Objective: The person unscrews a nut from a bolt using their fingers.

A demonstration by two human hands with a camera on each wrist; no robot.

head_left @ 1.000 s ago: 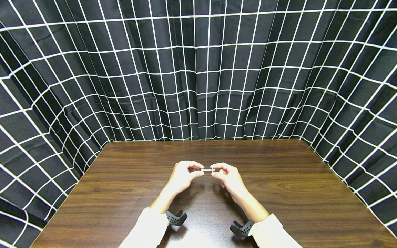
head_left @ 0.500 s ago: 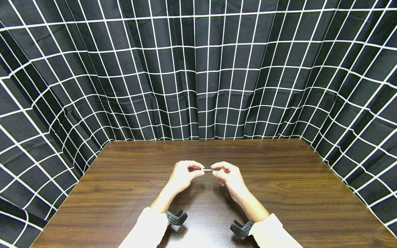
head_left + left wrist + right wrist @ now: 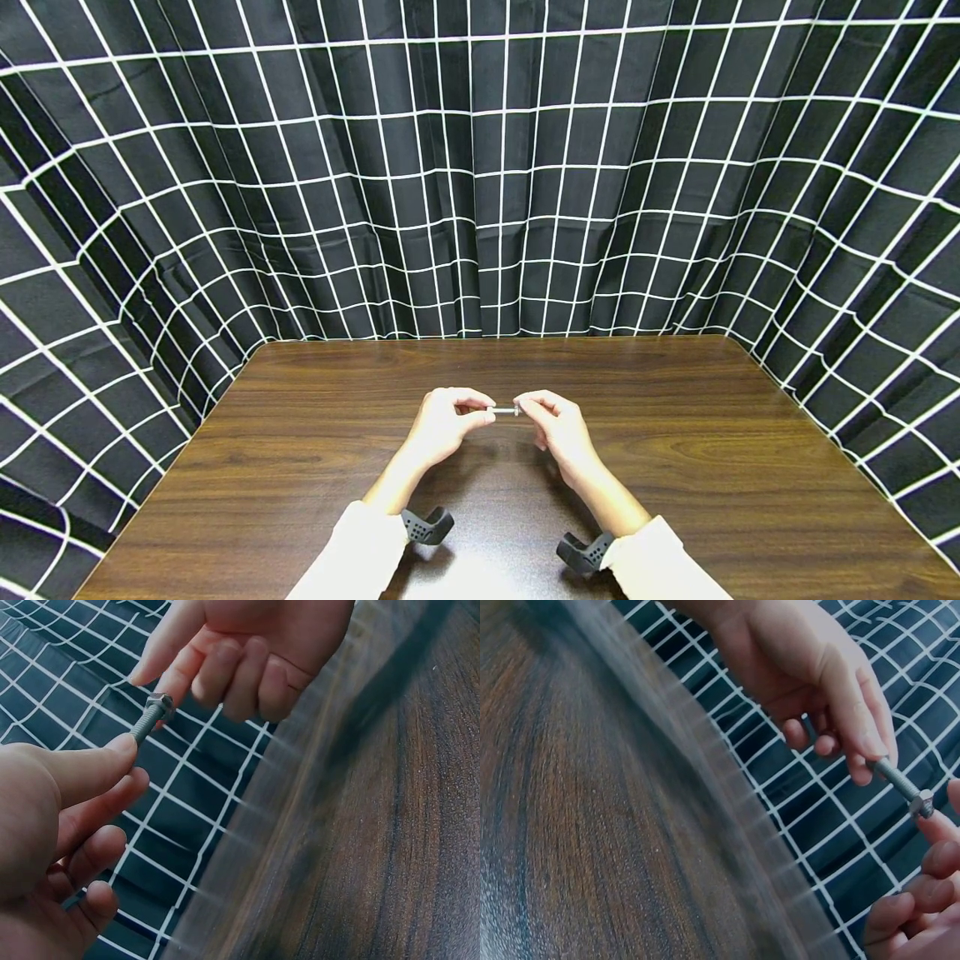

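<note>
A metal bolt (image 3: 504, 410) is held level between the hands, above the table. My left hand (image 3: 442, 423) pinches one end of it between thumb and fingertips, which hide that end. On the threaded shank (image 3: 897, 778), near the other end, sits a hex nut (image 3: 159, 701). My right hand (image 3: 558, 429) is at the nut. Its index fingertip appears to touch the nut from beneath, while the thumb stands apart from it, as the left wrist view shows. The right hand's other fingers (image 3: 240, 679) are curled in, holding nothing.
The dark wooden table (image 3: 315, 392) lies under both hands. A black curtain with a white grid (image 3: 495, 200) closes off the back and both sides. Dark wrist mounts (image 3: 427, 527) sit below the white sleeves (image 3: 352, 554).
The right thumb and index finger, earlier around the nut end, have shifted, and the thumb has come off the nut. More of the bolt's end shows now. The left hand stays still.
</note>
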